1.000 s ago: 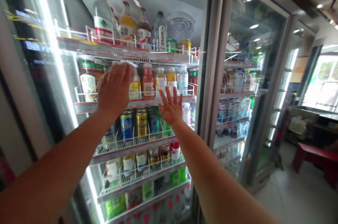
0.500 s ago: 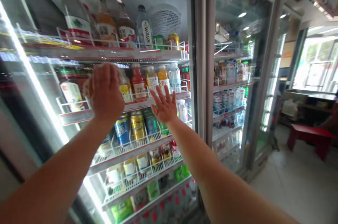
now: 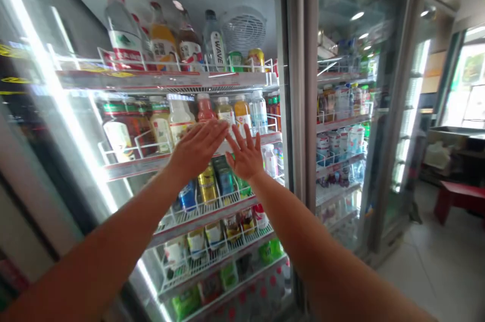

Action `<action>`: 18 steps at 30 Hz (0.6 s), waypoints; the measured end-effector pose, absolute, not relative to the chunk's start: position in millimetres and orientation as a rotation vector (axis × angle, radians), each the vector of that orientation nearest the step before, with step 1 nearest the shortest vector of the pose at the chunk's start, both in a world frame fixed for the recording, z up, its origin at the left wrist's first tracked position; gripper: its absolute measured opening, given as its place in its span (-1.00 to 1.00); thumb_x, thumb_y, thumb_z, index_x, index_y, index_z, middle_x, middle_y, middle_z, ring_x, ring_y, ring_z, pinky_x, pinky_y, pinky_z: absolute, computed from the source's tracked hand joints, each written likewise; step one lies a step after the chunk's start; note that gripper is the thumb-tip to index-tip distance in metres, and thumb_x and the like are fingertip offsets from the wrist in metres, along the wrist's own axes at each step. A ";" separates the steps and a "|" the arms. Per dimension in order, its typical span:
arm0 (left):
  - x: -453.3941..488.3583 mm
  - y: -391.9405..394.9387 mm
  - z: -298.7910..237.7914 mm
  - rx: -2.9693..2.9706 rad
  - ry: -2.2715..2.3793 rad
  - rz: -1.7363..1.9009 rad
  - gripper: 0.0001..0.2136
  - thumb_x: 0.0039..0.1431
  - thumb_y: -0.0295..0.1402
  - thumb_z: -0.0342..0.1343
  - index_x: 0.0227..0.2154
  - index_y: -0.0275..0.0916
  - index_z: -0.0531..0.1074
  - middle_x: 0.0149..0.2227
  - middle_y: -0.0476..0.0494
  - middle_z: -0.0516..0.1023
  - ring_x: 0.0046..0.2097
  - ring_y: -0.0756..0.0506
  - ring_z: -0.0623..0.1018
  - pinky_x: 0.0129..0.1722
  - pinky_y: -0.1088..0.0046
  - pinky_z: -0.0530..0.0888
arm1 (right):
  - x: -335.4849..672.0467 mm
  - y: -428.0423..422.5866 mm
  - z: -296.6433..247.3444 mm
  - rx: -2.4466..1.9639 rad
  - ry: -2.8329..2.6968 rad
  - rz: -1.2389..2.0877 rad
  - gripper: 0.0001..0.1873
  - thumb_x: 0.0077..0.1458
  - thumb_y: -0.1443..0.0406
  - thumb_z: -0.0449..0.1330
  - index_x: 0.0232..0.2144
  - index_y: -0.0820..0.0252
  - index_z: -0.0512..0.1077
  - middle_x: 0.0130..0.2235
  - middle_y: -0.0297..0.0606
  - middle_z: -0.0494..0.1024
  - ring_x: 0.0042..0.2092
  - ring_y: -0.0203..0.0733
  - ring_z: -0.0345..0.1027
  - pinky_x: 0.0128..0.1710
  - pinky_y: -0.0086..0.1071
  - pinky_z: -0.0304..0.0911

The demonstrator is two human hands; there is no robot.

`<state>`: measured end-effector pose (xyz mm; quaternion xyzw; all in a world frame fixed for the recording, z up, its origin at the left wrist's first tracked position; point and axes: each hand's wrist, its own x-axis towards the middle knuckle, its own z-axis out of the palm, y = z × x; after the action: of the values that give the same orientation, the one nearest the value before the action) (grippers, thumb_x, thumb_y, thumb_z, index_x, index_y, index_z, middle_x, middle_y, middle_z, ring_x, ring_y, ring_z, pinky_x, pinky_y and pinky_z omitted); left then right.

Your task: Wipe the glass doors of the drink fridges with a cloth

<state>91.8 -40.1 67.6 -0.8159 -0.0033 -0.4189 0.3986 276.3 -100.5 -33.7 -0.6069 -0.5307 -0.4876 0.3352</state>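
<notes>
My left hand [image 3: 199, 146] lies flat against the glass door [image 3: 151, 24] of a drinks fridge, its fingers stretched and pressed together. A pale edge at its fingertips looks like a thin cloth [image 3: 224, 123] under the hand; most of it is hidden. Just to the right, my right hand [image 3: 247, 156] rests on the same glass with fingers spread and holds nothing. The two hands nearly touch. Behind the pane stand a red juice bottle [image 3: 204, 107], an orange juice bottle [image 3: 242, 109] and a gold can [image 3: 207, 185].
Wire-fronted shelves [image 3: 166, 79] inside hold several bottles, cans and packs. A metal door frame [image 3: 301, 109] runs upright right of my hands. Beyond it is a second glass-door fridge [image 3: 341, 160]. A red bench [image 3: 460, 195] stands on the tiled floor at far right.
My left hand has slid right and slightly down across the glass, from the left side to beside my right hand. My right hand stays spread on the pane. The view has shifted a little.
</notes>
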 end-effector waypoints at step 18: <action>30.9 -6.7 85.5 -1.811 -0.543 -1.610 -0.51 0.56 -0.36 -0.22 0.43 -0.45 0.05 0.47 -0.26 0.01 0.47 -0.33 -0.04 0.40 -0.10 0.07 | 279.9 -98.9 -38.8 -1.517 -1.358 -1.328 -0.39 0.47 0.07 -0.12 0.47 -0.04 0.01 0.51 -0.35 -0.04 0.53 0.08 -0.52 0.46 0.26 -0.33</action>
<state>30.9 -6.7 85.5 -0.6902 -0.2067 -0.6136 0.3230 279.9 -98.9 -38.8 -0.5850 -0.5236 -0.5123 0.3482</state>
